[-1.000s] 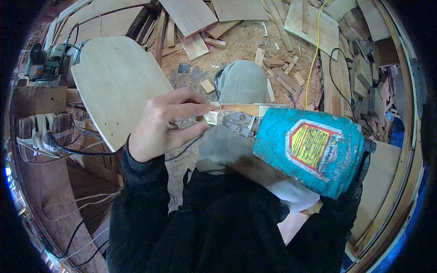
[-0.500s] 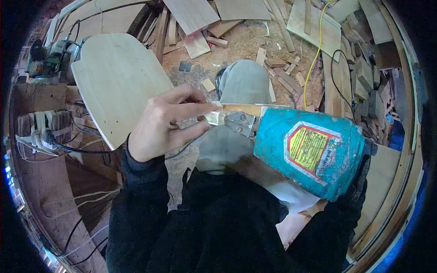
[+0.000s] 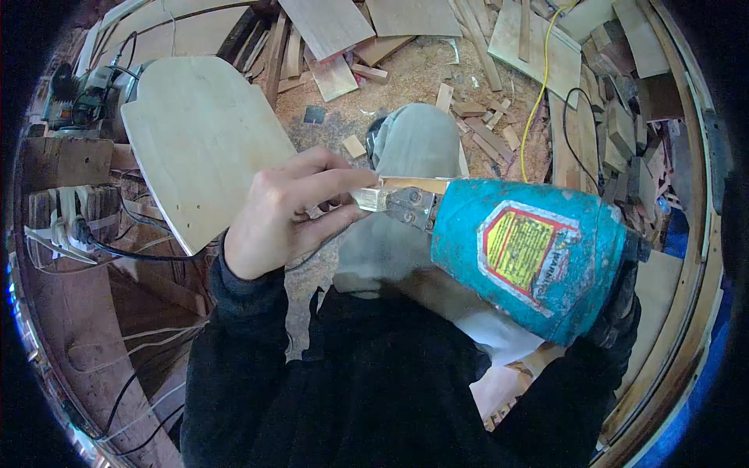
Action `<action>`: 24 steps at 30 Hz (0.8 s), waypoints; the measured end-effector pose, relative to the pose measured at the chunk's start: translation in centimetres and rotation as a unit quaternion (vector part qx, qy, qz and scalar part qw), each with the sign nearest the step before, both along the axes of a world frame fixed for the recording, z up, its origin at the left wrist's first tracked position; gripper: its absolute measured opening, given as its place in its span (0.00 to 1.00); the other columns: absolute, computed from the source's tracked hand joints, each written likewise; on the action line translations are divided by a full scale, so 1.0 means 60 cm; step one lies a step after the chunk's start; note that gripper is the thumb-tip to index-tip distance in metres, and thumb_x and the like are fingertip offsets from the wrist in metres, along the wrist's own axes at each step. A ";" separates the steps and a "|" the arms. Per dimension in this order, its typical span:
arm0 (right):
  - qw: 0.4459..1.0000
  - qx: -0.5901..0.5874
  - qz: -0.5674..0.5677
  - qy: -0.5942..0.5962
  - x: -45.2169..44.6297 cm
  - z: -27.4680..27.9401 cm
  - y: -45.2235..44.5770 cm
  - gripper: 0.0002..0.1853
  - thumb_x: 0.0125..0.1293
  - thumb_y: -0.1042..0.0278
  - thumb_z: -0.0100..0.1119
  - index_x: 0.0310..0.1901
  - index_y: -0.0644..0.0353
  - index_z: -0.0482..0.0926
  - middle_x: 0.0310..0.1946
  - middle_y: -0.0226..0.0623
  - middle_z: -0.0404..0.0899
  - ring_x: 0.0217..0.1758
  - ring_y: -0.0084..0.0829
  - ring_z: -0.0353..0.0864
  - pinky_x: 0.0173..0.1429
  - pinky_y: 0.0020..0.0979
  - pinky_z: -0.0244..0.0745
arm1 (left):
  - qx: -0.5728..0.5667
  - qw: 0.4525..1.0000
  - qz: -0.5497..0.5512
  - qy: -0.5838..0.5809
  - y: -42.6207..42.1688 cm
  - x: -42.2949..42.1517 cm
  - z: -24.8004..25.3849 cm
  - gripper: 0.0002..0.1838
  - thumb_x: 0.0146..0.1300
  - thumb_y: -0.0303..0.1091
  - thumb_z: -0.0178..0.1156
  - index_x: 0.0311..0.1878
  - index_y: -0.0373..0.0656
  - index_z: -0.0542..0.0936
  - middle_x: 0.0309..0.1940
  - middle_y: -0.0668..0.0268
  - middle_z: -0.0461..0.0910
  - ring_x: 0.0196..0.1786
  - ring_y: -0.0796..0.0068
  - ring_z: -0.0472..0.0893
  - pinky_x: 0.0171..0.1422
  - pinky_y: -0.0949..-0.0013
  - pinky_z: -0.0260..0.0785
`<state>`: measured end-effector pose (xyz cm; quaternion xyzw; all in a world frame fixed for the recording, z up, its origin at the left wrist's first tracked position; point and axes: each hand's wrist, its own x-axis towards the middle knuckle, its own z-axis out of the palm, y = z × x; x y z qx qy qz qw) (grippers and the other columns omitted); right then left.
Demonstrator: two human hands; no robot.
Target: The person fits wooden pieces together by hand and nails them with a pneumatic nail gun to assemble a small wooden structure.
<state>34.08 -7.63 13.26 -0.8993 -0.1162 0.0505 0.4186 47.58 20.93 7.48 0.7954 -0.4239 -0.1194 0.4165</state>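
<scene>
Between the fingertips and thumb of my left hand (image 3: 292,204) is the end of a small wooden block (image 3: 370,199). The metal nose (image 3: 411,207) of a teal power tool (image 3: 527,253) with a yellow warning label meets the block's right side. A thin wood strip (image 3: 413,184) runs just behind the nose, partly hidden by the tool. My right hand (image 3: 622,300), dark and apparently gloved, is at the tool's right end, its fingers mostly hidden behind the body. Below the block is a grey-clad knee (image 3: 415,144).
A large rounded board (image 3: 204,140) lies at the left, beside a corded machine (image 3: 78,97). Wood offcuts (image 3: 488,129) and sawdust cover the floor ahead. A yellow cord (image 3: 537,105) and black cables cross the right side. Stacked wood (image 3: 622,129) stands far right.
The teal tool has shifted and tilted slightly, its body a little nearer to my left hand. My left fingers have moved slightly on the block.
</scene>
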 end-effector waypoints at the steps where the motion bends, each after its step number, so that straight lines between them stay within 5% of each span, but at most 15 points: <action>1: 1.000 0.000 -0.001 -0.013 0.000 0.000 0.002 0.19 0.40 0.55 0.69 0.32 0.58 0.80 0.28 0.39 0.80 0.27 0.39 0.79 0.33 0.32 0.72 | 0.003 1.000 0.008 0.020 0.000 -0.002 0.002 0.15 0.47 0.25 0.67 0.42 0.42 0.82 0.33 0.62 0.77 0.33 0.66 0.79 0.37 0.68 0.73; 8: 0.995 0.083 0.003 0.054 0.000 -0.011 -0.016 0.21 0.38 0.57 0.72 0.33 0.60 0.78 0.29 0.38 0.80 0.29 0.38 0.80 0.38 0.31 0.73 | -0.030 0.999 -0.019 -0.038 0.002 -0.003 0.002 0.14 0.48 0.26 0.67 0.42 0.40 0.82 0.33 0.62 0.78 0.32 0.67 0.79 0.35 0.68 0.72; 24: 0.998 -0.057 0.008 -0.024 -0.011 -0.019 -0.043 0.24 0.35 0.63 0.76 0.35 0.63 0.77 0.30 0.35 0.78 0.32 0.27 0.77 0.43 0.29 0.71 | -0.049 0.998 -0.006 -0.035 -0.001 0.007 -0.009 0.16 0.44 0.25 0.69 0.40 0.38 0.83 0.31 0.60 0.78 0.33 0.68 0.79 0.38 0.71 0.72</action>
